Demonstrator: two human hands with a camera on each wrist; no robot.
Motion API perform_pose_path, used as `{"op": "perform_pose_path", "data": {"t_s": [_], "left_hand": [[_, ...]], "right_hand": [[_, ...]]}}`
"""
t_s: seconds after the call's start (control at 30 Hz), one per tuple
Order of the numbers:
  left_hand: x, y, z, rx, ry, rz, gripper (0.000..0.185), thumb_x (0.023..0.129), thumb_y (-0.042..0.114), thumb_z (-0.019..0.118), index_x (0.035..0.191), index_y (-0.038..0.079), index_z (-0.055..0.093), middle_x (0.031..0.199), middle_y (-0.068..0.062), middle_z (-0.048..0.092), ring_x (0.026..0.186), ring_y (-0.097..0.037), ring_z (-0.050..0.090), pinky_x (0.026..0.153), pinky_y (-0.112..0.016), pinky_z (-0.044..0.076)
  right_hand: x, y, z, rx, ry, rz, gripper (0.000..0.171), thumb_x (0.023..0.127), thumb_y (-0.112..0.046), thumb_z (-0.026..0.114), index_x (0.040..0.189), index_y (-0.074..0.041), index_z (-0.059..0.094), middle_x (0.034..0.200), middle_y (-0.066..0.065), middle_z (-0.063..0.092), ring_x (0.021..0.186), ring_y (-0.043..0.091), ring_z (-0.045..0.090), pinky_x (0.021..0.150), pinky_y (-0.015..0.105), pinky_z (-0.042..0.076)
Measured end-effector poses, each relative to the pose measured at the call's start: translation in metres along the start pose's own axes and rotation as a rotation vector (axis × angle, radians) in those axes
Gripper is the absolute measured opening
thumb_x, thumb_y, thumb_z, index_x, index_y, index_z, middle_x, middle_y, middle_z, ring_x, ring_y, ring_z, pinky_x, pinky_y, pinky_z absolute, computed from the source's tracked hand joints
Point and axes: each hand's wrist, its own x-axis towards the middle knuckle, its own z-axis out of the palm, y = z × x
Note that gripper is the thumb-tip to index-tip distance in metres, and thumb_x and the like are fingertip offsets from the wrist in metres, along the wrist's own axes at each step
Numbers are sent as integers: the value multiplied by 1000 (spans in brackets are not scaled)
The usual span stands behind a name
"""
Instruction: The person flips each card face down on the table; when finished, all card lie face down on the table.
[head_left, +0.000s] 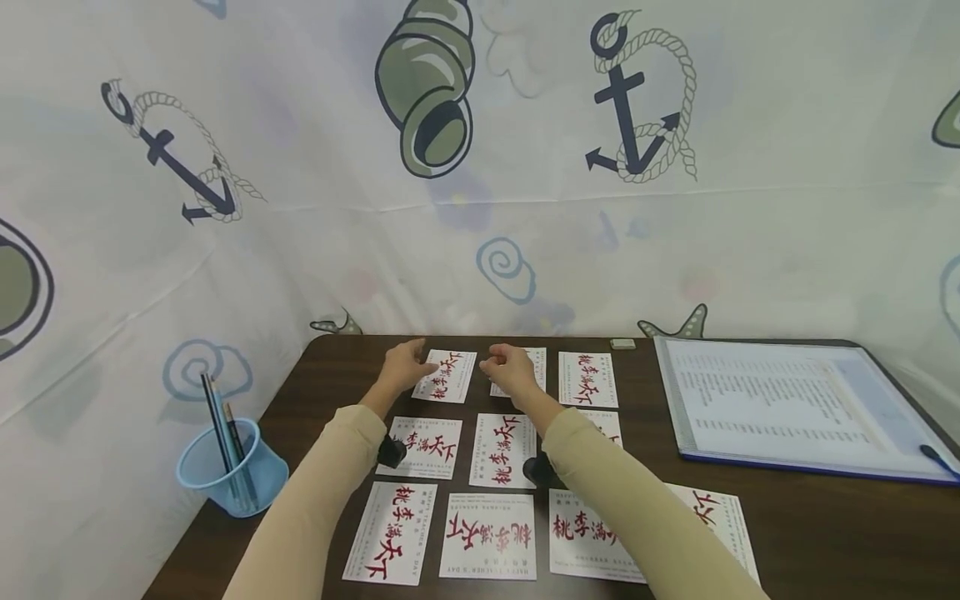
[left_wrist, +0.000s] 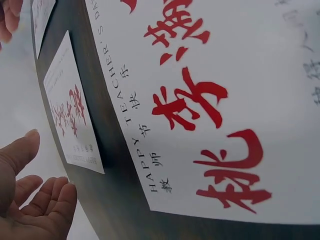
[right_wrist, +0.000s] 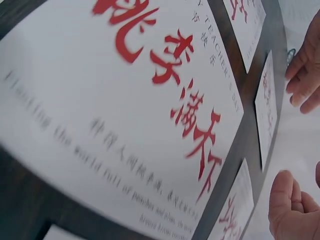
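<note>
My left hand (head_left: 403, 368) is over the table's back edge, beside the far-left white card (head_left: 450, 375) with red characters. In the left wrist view the left hand's (left_wrist: 42, 205) fingers are loosely bent with nothing between them. The right hand (head_left: 513, 372) hovers near another back-row card (head_left: 539, 367) and partly covers it. Its thumb and fingers stand apart from the cards in the right wrist view, where the right hand (right_wrist: 295, 207) appears empty. Beneath the forearms lie a middle-row card (head_left: 420, 447) and another card (head_left: 501, 450); several more are partly hidden by the right sleeve.
A blue cup (head_left: 255, 479) with pens stands at the left edge. On the right lies a blue-edged board (head_left: 795, 408) with a printed sheet and a dark pen (head_left: 937, 460). A small pale block (head_left: 622, 343) sits at the back edge, before a patterned curtain (head_left: 540, 217).
</note>
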Motion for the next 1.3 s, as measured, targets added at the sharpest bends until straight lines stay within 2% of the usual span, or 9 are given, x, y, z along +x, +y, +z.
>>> {"op": "perform_pose_path", "data": {"t_s": [0.17,0.3,0.47,0.77,0.87,1.03,1.1,1.2,1.3], "left_hand": [[3,-2,2,-28,8,-16,63,88,17,65,141,-4,36,135,-25,48,120,-39,49,95,-48,45],[5,-2,5,-34,6,-26,62,88,15,65,140,-4,37,133,-26,49,121,-40,48,97,-48,44],[9,-1,7,-39,12,-44,64,86,15,67,140,-4,37,135,-25,48,125,-39,46,100,-47,41],[13,-3,13,-8,22,-80,66,82,13,71,137,-6,41,131,-25,52,122,-37,49,100,-47,42],[13,-5,15,-2,22,-82,66,81,12,72,137,-6,42,130,-24,52,122,-37,49,100,-46,42],[12,-7,18,23,32,-78,64,80,11,74,135,-5,45,130,-23,54,121,-36,50,99,-45,43],[11,-7,18,34,41,-68,61,79,11,74,133,-5,48,128,-23,55,118,-35,52,97,-44,44],[11,-6,19,36,44,-65,49,79,11,75,123,-4,58,120,-21,60,108,-32,56,92,-42,47],[11,-6,19,40,46,-75,43,79,12,75,118,-1,63,115,-18,61,97,-26,55,86,-41,49]], "right_hand": [[6,2,12,14,20,41,41,90,-6,59,129,6,51,112,18,59,99,27,59,81,31,52],[11,4,19,21,32,73,42,89,-5,60,129,6,51,117,19,59,109,28,55,89,34,49],[16,4,26,45,19,100,45,89,-3,60,132,6,48,126,21,55,119,32,51,98,38,44],[24,7,33,19,-9,127,52,88,-1,60,137,4,43,134,21,49,127,35,44,103,44,40],[37,18,37,-46,-3,117,56,85,-2,64,138,0,44,131,18,52,125,32,47,100,42,43],[87,68,52,-138,-12,111,66,78,-7,73,138,-8,46,118,9,57,101,23,56,76,37,53],[93,72,53,-166,-15,130,66,78,-8,73,138,-10,47,111,7,58,90,21,55,65,38,53],[85,61,47,-188,-5,149,62,79,-8,72,136,-11,50,103,4,58,80,19,53,58,43,53],[77,43,44,-196,-7,199,57,79,-2,69,133,-7,52,106,8,61,83,20,54,68,45,55]]}}
